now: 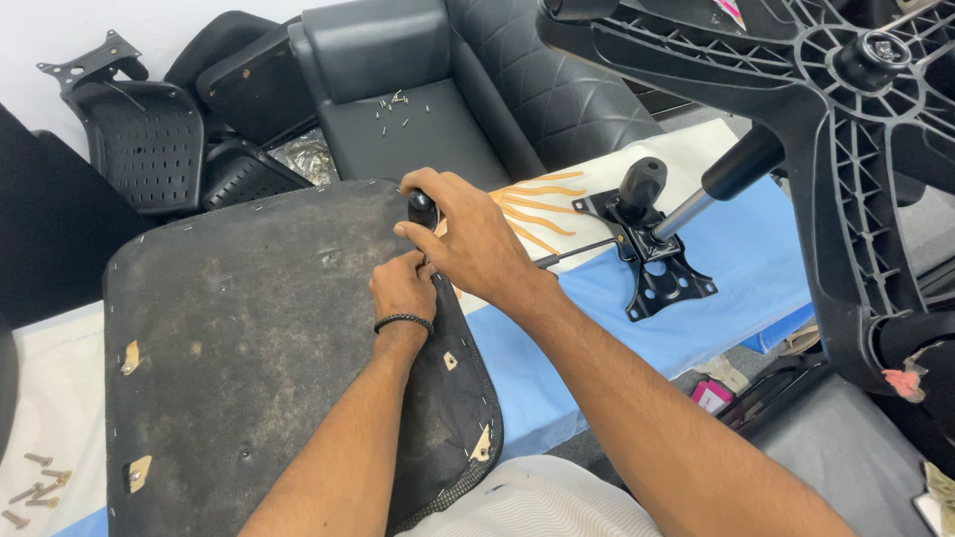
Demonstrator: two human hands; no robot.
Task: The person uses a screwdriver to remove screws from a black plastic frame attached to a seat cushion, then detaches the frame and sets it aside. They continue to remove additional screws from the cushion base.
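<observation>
Hands meet at the far right corner of the seat pad (259, 328), which lies underside-up on the bench (756, 259). Right hand (468, 239) is clenched round a black-handled tool (422, 207), prob. a screwdriver; only the handle top shows, tip hidden under the fingers. Left hand (403, 288), w/ a dark wristband (403, 321), pinches sthg small right below the tool. Too small to tell what; likely a screw.

Step, as I read it: seating a fastener at that corner of the pad. Next move calls for the tool kept upright over the hole, left fingers steadying the fastener till it bites, then getting clear.

Edges & room:
- Pad overhangs the near edge of the bench toward the person's lap; its right edge runs just beside the blue cloth.
- Metal tilt plate (657, 268) w/ a black knob and gas cylinder (716, 189) sits toward the far right of the bench, near the right forearm but apart from it.
- Chair star base (846, 129) looms over the right end; limited headroom for elbow swing that way.
- Loose screws (35, 482) at the near left corner, well apart from the hands.
- Beyond the far edge: black armchair (418, 109) w/ more small screws on its seat, and mesh chair backs (139, 139) to the left.
- Open room mostly over the pad's middle and left.
</observation>
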